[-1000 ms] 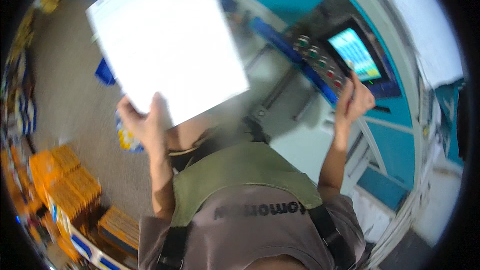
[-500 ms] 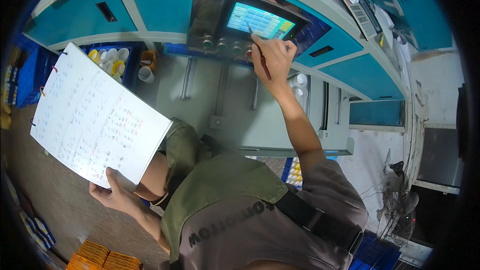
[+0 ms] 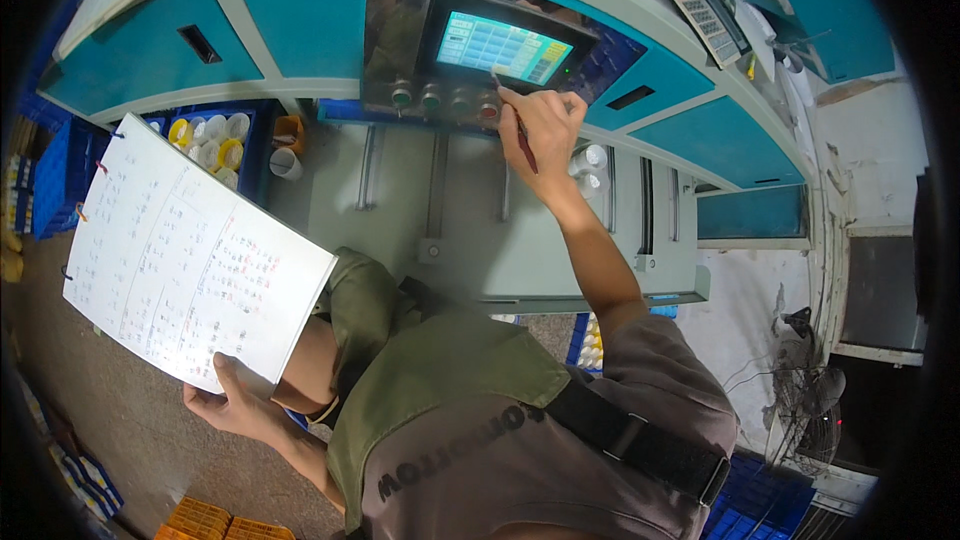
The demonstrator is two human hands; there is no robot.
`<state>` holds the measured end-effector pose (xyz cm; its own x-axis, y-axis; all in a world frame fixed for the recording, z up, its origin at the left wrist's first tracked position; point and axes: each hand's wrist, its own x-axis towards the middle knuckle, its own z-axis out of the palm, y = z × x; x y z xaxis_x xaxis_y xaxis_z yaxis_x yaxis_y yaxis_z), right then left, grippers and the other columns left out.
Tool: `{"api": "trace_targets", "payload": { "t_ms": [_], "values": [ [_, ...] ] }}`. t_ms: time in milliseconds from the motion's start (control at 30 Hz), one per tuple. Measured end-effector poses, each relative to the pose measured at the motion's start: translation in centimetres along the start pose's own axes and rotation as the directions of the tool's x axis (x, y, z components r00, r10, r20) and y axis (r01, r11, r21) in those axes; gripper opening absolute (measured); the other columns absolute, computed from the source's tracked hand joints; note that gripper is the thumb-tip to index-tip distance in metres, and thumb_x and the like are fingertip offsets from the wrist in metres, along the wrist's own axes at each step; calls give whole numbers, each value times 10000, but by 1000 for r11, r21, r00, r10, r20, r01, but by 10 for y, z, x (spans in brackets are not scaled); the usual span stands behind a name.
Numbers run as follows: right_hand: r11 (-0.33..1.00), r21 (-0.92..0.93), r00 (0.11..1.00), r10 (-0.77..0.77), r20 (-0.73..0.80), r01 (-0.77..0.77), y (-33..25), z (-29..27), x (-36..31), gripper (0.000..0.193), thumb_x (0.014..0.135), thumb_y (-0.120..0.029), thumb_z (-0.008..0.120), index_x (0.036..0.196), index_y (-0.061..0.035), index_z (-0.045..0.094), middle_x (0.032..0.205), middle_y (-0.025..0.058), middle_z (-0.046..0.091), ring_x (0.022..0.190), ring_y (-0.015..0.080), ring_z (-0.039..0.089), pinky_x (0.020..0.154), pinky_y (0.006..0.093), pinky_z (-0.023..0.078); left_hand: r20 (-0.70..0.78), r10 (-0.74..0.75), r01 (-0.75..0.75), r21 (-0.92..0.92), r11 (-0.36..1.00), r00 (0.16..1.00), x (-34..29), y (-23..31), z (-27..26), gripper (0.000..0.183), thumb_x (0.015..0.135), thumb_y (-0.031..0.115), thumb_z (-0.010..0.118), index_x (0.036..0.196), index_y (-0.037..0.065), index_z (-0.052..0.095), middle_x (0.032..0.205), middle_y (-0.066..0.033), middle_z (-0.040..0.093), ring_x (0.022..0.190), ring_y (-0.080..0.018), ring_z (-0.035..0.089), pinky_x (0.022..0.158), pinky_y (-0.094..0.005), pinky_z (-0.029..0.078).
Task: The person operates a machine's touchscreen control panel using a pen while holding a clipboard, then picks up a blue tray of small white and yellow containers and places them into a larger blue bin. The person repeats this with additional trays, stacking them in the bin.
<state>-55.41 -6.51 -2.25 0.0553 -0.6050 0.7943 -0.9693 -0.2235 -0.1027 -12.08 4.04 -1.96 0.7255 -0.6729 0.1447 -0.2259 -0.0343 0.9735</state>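
My left hand (image 3: 232, 402) grips the lower edge of a white ring-bound notebook (image 3: 185, 260), thumb on top of the handwritten page and fingers underneath. Coloured rings run along the notebook's far left edge. In my right hand (image 3: 545, 135) is a slim dark red pen (image 3: 526, 148), its tip pointing up toward the lit touchscreen (image 3: 505, 48). The tip is close to the screen's lower edge; I cannot tell whether it touches. Below the screen, a row of round buttons (image 3: 445, 98) sits on the dark glossy panel, near my right wrist.
A blue crate (image 3: 262, 130) of white and yellow cups stands at the left, beside a small orange container (image 3: 288, 130). Under the panel lies a pale machine bed (image 3: 400, 230) with metal rails. A calculator (image 3: 703, 25) rests on the ledge; a fan (image 3: 810, 400) stands at right.
My right hand and the pen have drawn slightly down from the middle of the screen toward its lower edge. The notebook sits a little lower in view, still in my left hand.
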Motion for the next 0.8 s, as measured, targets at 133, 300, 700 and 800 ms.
{"api": "trace_targets", "payload": {
  "t_ms": [133,300,700,800],
  "values": [
    [999,-28,998,-19,-61,17,1,-3,1,244,770,-13,704,1006,-76,695,719,-6,602,732,173,584,809,381,322,-7,2,-2,34,999,1000,-1,2,0,428,887,151,733,1181,-12,469,1096,-183,581,1022,-232,611,851,-337,547],
    [999,14,997,-42,-62,43,-6,-1,13,228,776,-13,704,996,-71,710,740,1,625,731,161,591,825,363,311,-4,7,-6,54,999,1000,0,3,0,452,880,168,743,1191,-14,471,1079,-177,585,1022,-235,611,846,-347,550],
    [1000,-29,998,-9,-64,7,-1,-4,11,205,774,-14,685,972,-60,708,738,11,627,715,178,582,821,391,309,-7,0,0,35,999,1000,-3,8,4,454,880,171,738,1186,-15,461,1107,-157,539,1051,-252,602,878,-378,574],
    [999,-34,998,-8,-56,6,-1,-4,8,210,769,-13,688,973,-61,709,742,14,631,718,180,584,817,388,310,-2,-7,7,17,1000,1000,-2,7,3,448,881,169,736,1183,-15,462,1100,-153,540,1049,-249,603,876,-373,578]
  ]
}}
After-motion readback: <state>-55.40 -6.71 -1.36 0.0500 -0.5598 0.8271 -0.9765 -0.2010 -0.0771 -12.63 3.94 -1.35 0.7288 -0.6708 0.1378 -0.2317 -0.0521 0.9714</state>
